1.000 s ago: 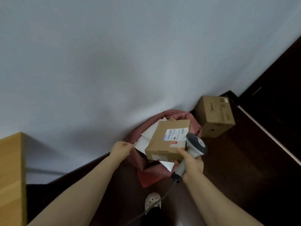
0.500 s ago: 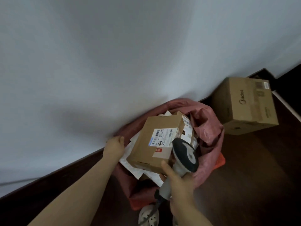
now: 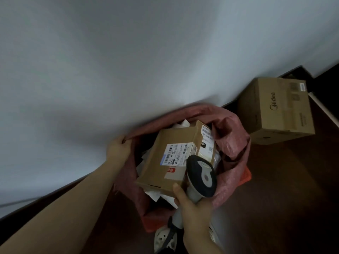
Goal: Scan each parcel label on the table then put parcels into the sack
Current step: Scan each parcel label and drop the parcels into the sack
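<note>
1. Right hand [image 3: 194, 213] is wrapped round the handle of the scanner [image 3: 201, 176], thumb up against the near corner of the brown parcel [image 3: 165, 162]; can't tell if the hidden fingers carry the box too
2. Scanner head sits at the parcel's right edge, just beside the white label [image 3: 176, 154], which faces up
3. Parcel is tilted over the open mouth of the red sack [image 3: 231, 143], a smaller labelled box [image 3: 205, 142] touching its far side and white mailers [image 3: 152, 194] under it
4. Left hand [image 3: 118, 149] pinches the sack's rim on the wall side
5. Further out, 1 big cardboard box [image 3: 275, 110] stands on the dark floor [image 3: 275, 189] near the sack, and a light shoe [image 3: 162, 239] shows at the bottom
</note>
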### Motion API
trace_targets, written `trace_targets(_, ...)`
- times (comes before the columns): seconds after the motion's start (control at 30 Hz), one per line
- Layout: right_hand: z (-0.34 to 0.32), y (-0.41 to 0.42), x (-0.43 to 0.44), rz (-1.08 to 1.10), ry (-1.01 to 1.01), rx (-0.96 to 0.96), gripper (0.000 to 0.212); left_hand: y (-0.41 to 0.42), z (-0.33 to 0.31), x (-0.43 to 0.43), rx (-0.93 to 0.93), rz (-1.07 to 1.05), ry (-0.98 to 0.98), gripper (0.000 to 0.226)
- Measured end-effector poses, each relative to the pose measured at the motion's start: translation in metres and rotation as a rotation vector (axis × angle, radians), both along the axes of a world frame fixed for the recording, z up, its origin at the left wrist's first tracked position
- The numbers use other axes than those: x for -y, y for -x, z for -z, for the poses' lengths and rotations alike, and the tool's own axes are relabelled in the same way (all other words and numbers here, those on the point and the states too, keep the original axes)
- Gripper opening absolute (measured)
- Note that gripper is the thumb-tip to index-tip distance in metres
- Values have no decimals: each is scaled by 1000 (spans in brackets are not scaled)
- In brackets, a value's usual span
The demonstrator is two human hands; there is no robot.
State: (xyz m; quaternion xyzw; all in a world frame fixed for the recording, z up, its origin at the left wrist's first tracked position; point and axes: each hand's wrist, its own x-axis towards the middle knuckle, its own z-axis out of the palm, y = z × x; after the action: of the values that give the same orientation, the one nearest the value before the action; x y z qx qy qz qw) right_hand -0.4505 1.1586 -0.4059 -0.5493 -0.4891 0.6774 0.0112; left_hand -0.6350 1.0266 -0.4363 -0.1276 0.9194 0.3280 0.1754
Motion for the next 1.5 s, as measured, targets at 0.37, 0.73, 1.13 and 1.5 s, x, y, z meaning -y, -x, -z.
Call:
trace_targets(0.37, -3, 43, 4, -146, 122, 74, 19, -46, -45, 36, -2, -210, -38, 43)
trace_targets(0.73, 83, -26, -105, 62, 79, 249, 72, -90, 29, 26, 270, -499, -24, 75)
trace_targets(1.13, 46, -47, -128, 113, 131, 336, 57, -112, -3, 27, 282, -573, -133, 54)
trace_targets(1.5, -87, -14, -96, 72, 42, 116, 31, -59, -136, 36, -44, -480, 20, 54)
